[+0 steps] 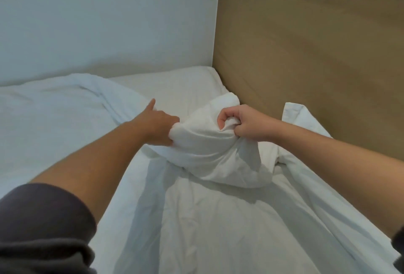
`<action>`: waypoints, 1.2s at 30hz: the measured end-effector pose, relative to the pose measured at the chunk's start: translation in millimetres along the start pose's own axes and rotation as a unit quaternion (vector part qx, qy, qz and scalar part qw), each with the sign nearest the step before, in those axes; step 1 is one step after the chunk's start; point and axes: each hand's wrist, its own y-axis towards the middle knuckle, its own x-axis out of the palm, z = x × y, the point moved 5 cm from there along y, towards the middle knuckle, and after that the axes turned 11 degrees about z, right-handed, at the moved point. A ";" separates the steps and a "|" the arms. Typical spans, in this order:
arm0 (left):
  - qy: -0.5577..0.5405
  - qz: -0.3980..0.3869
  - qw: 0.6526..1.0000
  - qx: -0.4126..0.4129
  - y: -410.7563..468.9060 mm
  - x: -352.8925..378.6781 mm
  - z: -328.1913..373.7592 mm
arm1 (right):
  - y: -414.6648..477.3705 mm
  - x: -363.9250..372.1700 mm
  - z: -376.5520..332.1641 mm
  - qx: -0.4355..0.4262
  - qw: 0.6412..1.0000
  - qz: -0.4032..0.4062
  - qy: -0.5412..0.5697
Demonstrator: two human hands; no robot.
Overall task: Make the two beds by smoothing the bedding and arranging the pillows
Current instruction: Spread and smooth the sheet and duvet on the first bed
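Right hand clenched on a bunched fold of the white duvet, cloth poking between its fingers, left hand pinching the same bundle's left edge, forefinger pointing, bundle lifted over the bed near the wooden headboard

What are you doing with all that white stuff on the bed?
A person is making a bed. Both hands grip a bunched-up white duvet: the left hand pinches one side and the right hand clutches a fistful of the other, holding the bunch up off the mattress. The rest of the duvet lies rumpled toward the person. A white pillow lies flat in the corner by the wooden headboard. The bedding is not smooth yet.
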 end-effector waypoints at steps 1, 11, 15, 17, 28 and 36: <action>-0.009 0.022 1.000 -0.015 -9.0 -6.0 0.9 | -1.1 -16.6 -5.8 -0.010 0.999 0.041 -0.026; -0.151 0.070 0.986 0.020 -98.0 -138.7 85.0 | -103.6 -209.6 -66.7 -0.063 0.931 0.252 -0.258; -0.156 0.018 0.985 0.065 -149.7 -91.8 164.5 | -173.5 -173.4 -20.0 0.064 0.935 0.072 -0.341; -0.116 -0.022 0.992 0.045 -172.8 -35.7 192.6 | -209.8 -131.0 11.9 0.114 0.933 -0.038 -0.338; -0.078 -0.088 0.993 0.012 -238.0 34.8 223.0 | -331.4 -29.1 85.9 0.464 0.885 0.013 0.030; 0.072 -0.065 0.995 0.013 -249.2 49.0 208.5 | -317.8 -24.8 102.9 0.433 0.791 0.384 0.198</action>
